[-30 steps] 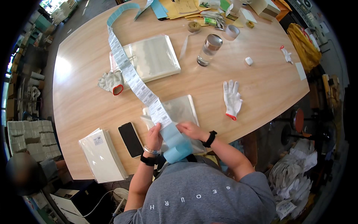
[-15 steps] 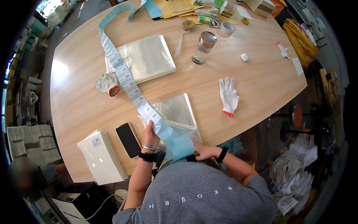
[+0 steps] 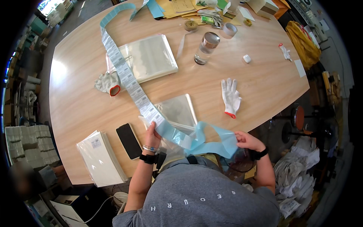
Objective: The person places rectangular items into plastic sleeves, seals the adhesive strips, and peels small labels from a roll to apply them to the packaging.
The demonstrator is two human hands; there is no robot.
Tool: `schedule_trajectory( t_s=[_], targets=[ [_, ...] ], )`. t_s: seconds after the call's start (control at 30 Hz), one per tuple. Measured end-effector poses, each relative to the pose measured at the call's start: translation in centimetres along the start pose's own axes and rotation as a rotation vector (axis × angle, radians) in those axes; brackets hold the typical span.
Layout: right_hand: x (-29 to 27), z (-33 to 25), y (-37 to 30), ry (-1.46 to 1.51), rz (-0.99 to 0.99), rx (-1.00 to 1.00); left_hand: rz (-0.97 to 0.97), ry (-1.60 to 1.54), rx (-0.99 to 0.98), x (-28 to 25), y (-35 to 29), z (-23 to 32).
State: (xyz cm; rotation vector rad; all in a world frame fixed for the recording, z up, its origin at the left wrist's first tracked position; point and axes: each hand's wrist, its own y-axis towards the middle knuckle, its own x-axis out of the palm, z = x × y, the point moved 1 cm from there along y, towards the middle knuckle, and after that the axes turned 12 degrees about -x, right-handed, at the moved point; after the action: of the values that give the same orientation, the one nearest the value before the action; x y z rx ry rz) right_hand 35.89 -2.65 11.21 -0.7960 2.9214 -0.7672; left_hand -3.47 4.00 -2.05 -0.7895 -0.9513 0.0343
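Observation:
A long strip of printed labels (image 3: 130,81) on light blue backing runs down the table toward me. My left hand (image 3: 152,137) is closed on its near part, thumb on top. Beyond that hand the strip continues as bare blue backing (image 3: 225,136), looped loosely in front of my body. My right hand (image 3: 250,142) pinches this backing at the table's front edge. Under the strip lies a small stack of clear plastic bags (image 3: 176,108). Left of my left hand are a black phone (image 3: 129,141) and a stack of white, plastic-wrapped packs (image 3: 103,159).
Farther back lie a larger stack of clear bags (image 3: 149,56), a grey glove (image 3: 107,84), a white glove (image 3: 231,97) and a white case (image 3: 247,58). A glass tumbler (image 3: 207,48) stands near tape rolls (image 3: 230,29). Yellow envelopes (image 3: 183,6) cover the far edge.
My right hand has moved from close to my body out to the right, drawing the blue backing with it into a loose loop. My left hand stays on the strip.

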Motion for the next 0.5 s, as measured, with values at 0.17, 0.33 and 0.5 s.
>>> schedule_trajectory(
  t_s=[0.17,0.33,0.5],
  targets=[
    [-1.9,0.6,-2.6,-1.202,-0.199,0.429,0.022,0.055,0.007,0.1,-0.2,-0.1],
    [-1.3,0.8,-2.0,-1.412,-0.250,0.639,0.025,0.113,-0.006,-0.4,-0.2,-0.3],
    [3.5,-2.1,6.3,-0.988,0.276,-0.330,-0.006,0.202,0.035,-0.8,-0.3,-0.5]
  ],
)
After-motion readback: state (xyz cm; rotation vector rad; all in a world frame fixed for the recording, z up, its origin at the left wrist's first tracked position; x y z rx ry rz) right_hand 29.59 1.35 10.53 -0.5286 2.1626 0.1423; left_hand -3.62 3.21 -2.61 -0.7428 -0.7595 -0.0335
